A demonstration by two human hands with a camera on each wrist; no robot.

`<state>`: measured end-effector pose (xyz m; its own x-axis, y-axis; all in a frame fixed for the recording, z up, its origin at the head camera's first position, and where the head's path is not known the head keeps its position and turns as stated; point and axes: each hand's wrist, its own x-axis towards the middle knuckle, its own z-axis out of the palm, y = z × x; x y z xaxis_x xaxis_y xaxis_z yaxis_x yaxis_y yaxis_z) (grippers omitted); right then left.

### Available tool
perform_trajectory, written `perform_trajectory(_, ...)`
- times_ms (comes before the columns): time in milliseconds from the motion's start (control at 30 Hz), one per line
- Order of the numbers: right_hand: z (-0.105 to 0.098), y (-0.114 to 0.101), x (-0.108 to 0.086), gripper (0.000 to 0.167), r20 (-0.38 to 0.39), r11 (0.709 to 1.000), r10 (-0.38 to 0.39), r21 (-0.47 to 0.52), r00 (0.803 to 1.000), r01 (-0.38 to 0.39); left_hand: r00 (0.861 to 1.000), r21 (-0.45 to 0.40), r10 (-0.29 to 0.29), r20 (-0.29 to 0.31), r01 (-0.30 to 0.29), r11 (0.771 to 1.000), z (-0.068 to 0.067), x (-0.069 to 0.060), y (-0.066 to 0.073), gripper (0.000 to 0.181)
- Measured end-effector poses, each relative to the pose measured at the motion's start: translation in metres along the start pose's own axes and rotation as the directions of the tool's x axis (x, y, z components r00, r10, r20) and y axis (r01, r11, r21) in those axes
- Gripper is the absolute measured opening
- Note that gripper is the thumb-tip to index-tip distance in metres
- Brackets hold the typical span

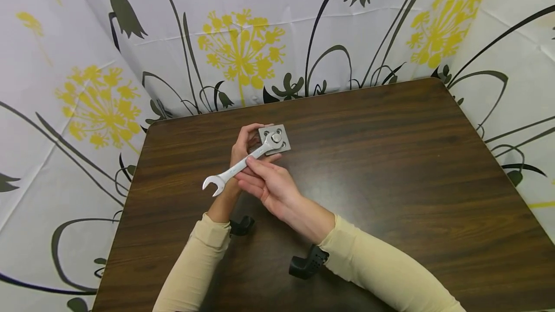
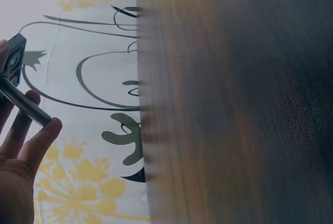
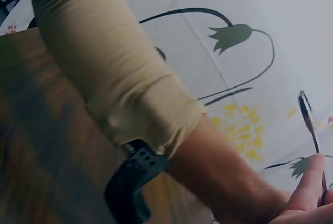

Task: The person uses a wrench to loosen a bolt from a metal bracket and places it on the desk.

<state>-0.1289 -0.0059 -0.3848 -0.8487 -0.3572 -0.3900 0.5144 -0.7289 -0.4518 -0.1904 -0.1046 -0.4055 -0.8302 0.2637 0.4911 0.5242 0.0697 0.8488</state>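
A square grey metal block point(image 1: 284, 131) with holes is gripped by the left hand point(image 1: 243, 150) above the brown table. From its back a threaded bolt point(image 2: 31, 107) sticks out, and a fingertip of the left hand point(image 2: 21, 172) touches the bolt's end. The right hand point(image 1: 275, 184) pinches a silver combination wrench point(image 1: 236, 167) by its shaft. The wrench's ring end sits around the bolt head point(image 1: 276, 137) on the block's face; its open-ended jaw points toward the lower left. In the right wrist view the wrench point(image 3: 310, 122) shows edge-on above the right hand point(image 3: 309, 203).
The brown wooden tabletop point(image 1: 390, 158) spreads under both hands. Behind and beside it hangs a white curtain point(image 1: 173, 57) with yellow and grey-green flowers. Black camera mounts point(image 1: 309, 261) sit at both wrists, over cream sleeves point(image 1: 390, 268).
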Motion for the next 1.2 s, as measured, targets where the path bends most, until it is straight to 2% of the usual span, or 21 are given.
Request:
perform_trajectory(200, -0.018, 0.003, -0.003, 0.015, 0.005, 0.998, 0.018, -0.064, 1.000, -0.018, 0.997, -0.030, -0.072, 0.007, 0.072, 0.997, -0.001, -0.002, 0.001, 0.070)
perform_trajectory(400, -0.046, -0.006, -0.008, 0.016, -0.013, 0.971, -0.012, -0.238, 1.000, 0.008, 0.998, -0.015, -0.062, 0.019, 0.063, 0.998, -0.003, -0.001, -0.001, 0.070)
perform_trajectory(533, -0.062, -0.017, -0.010, 0.015, -0.019, 0.924, -0.018, -0.383, 1.000, 0.010, 0.999, -0.007, -0.032, 0.027, 0.032, 0.999, -0.005, 0.000, -0.001, 0.067)
perform_trajectory(600, -0.068, -0.024, -0.012, 0.014, -0.024, 0.883, -0.025, -0.469, 0.999, 0.011, 0.999, 0.000, -0.024, 0.033, 0.024, 1.000, -0.005, 0.000, -0.001, 0.066)
perform_trajectory(667, -0.073, -0.033, -0.014, 0.015, -0.015, 0.828, -0.038, -0.560, 0.999, 0.023, 0.999, 0.002, -0.021, 0.040, 0.021, 1.000, -0.006, 0.000, -0.002, 0.066)
perform_trajectory(767, -0.078, -0.048, -0.018, 0.022, 0.010, 0.707, -0.073, -0.705, 0.997, 0.059, 0.999, 0.016, -0.022, 0.034, 0.021, 1.000, -0.006, -0.001, -0.002, 0.067)
perform_trajectory(833, -0.081, -0.059, -0.020, 0.029, 0.037, 0.606, -0.102, -0.790, 0.994, 0.091, 0.999, 0.031, -0.026, 0.024, 0.025, 0.999, -0.006, 0.000, -0.002, 0.069)
perform_trajectory(867, -0.081, -0.065, -0.021, 0.032, 0.059, 0.544, -0.117, -0.831, 0.991, 0.113, 0.999, 0.038, -0.029, 0.019, 0.029, 0.999, -0.006, 0.000, -0.001, 0.069)
perform_trajectory(933, -0.083, -0.075, -0.022, 0.036, 0.116, 0.398, -0.154, -0.902, 0.981, 0.169, 0.999, 0.052, -0.041, 0.015, 0.041, 0.998, -0.006, 0.000, 0.000, 0.070)
perform_trajectory(1033, -0.085, -0.089, -0.021, 0.035, 0.210, 0.128, -0.217, -0.962, 0.953, 0.241, 0.998, 0.058, -0.058, 0.023, 0.056, 0.997, -0.005, 0.000, 0.001, 0.070)
perform_trajectory(1067, -0.084, -0.093, -0.020, 0.033, 0.236, 0.037, -0.237, -0.967, 0.942, 0.252, 0.998, 0.056, -0.062, 0.025, 0.060, 0.997, -0.005, 0.000, 0.001, 0.070)
perform_trajectory(1133, -0.083, -0.100, -0.019, 0.029, 0.265, -0.125, -0.271, -0.963, 0.925, 0.239, 0.998, 0.052, -0.063, 0.028, 0.061, 0.997, -0.004, 0.000, 0.001, 0.070)
perform_trajectory(1167, -0.083, -0.104, -0.018, 0.028, 0.270, -0.189, -0.284, -0.957, 0.920, 0.222, 0.998, 0.051, -0.062, 0.028, 0.061, 0.997, -0.004, 0.000, 0.001, 0.070)
perform_trajectory(1200, -0.082, -0.108, -0.017, 0.027, 0.272, -0.238, -0.292, -0.949, 0.917, 0.205, 0.998, 0.050, -0.061, 0.028, 0.060, 0.997, -0.004, 0.001, 0.001, 0.070)
